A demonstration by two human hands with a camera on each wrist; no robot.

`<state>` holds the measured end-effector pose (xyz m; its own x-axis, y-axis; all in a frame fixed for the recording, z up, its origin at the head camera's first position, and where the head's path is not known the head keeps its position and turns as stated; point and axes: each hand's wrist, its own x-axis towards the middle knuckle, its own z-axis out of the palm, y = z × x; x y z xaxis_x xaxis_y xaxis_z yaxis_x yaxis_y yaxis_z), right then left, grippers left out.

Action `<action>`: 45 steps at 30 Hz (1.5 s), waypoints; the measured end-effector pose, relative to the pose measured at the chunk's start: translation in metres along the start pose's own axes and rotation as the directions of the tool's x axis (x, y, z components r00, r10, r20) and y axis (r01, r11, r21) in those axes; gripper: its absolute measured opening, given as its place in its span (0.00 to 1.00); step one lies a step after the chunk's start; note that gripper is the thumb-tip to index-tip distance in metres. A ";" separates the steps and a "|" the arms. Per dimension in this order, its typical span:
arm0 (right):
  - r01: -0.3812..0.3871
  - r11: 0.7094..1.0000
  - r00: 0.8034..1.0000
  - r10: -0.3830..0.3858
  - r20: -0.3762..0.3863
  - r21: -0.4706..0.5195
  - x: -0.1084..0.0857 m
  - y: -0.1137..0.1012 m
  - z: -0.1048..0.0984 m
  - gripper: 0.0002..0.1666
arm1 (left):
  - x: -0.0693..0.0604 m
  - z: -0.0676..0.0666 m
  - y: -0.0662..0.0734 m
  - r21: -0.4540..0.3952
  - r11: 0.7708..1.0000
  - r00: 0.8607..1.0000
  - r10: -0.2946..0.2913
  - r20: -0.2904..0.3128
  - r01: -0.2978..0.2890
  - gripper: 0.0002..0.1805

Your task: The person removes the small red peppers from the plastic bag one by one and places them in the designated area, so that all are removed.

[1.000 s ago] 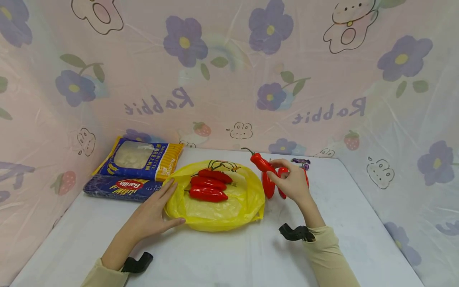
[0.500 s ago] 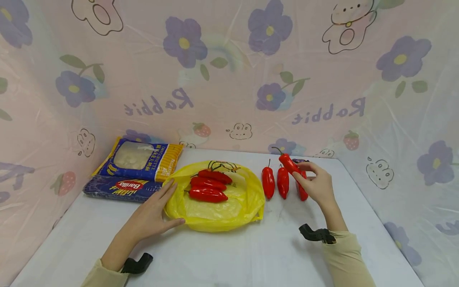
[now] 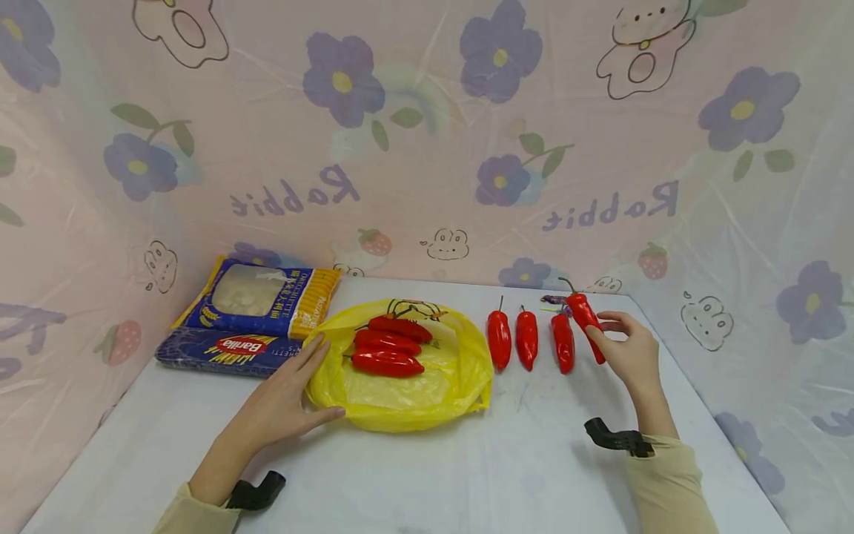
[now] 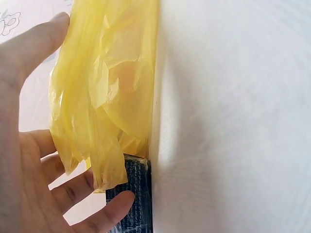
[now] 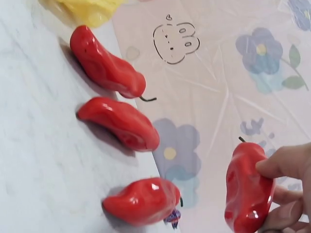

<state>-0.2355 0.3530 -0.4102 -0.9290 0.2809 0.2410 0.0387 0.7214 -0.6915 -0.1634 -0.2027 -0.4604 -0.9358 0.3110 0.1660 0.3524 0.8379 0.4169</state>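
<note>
In the head view my right hand (image 3: 630,352) pinches a red chili pepper (image 3: 583,311) between thumb and fingers, its green stem pointing up and back. The right wrist view shows that same pepper (image 5: 247,189) held off the table. Three more peppers stand in a row to its left: the near one (image 3: 563,343), a middle one (image 3: 526,340) and one beside the bag (image 3: 499,341). My left hand (image 3: 276,404) rests with spread fingers at the left side of a yellow plastic bag (image 3: 407,417), whose mouth is open. Three red peppers (image 3: 387,363) lie inside the bag.
A dark blue Barilla spaghetti pack (image 3: 227,352) lies left of the bag, partly behind my left hand. Behind it is a blue and yellow orecchiette pack (image 3: 250,297). Small purple-wrapped pieces (image 3: 552,300) lie at the back right. A patterned curtain (image 3: 427,148) surrounds the white table (image 3: 427,482).
My right hand has carried its pepper rightward, past the row of three peppers, which now shows fully. My left hand and the bag have stayed in place.
</note>
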 end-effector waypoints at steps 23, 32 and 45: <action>-0.331 0.943 0.943 0.330 -0.029 -0.044 0.008 0.051 0.003 0.30 | 0.000 0.001 0.000 -0.001 1.000 1.000 0.002 -0.006 -0.002 0.64; -0.304 0.953 0.951 0.301 -0.068 -0.022 0.011 0.067 0.010 0.30 | 0.001 0.000 0.000 0.006 1.000 1.000 0.005 -0.006 -0.005 0.64; -0.345 0.938 0.938 0.343 -0.050 -0.032 0.010 0.073 0.022 0.42 | 0.001 -0.001 0.001 0.000 1.000 1.000 -0.005 0.000 0.005 0.64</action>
<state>-0.2502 0.3943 -0.4734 -0.8397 0.5425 0.0230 0.3683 0.6001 -0.7101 -0.1639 -0.2020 -0.4587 -0.9377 0.3063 0.1639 0.3473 0.8398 0.4174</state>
